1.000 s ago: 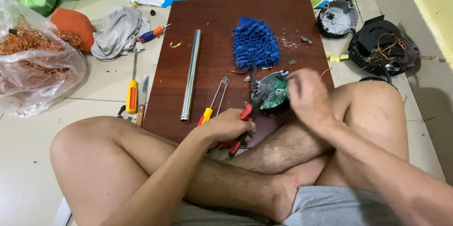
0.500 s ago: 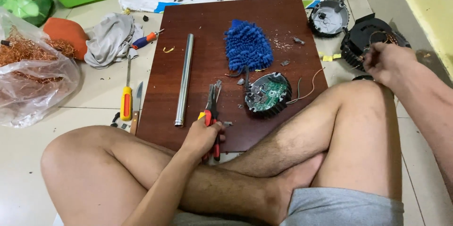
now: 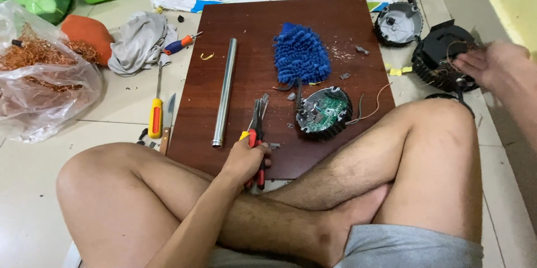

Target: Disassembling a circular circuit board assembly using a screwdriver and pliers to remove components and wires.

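Clutching red pliers [image 3: 257,134], left hand [image 3: 245,161]; right hand [image 3: 495,64] fingers pinching tangled wire [image 3: 456,55].

Glossy wooden board [image 3: 335,16], smooth metal tube [image 3: 225,93] — fluffy blue cloth mitt [image 3: 302,55], matt black plastic housing [image 3: 442,58].

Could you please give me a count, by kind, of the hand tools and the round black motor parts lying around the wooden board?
Screwdrivers: 2, yellow-handled screwdriver, red-and-blue screwdriver
Pliers: 1, red-handled pliers in the left hand
Round black parts: 3, circuit-board disc, grey-lined cover, wound housing at the right hand
Total: 6
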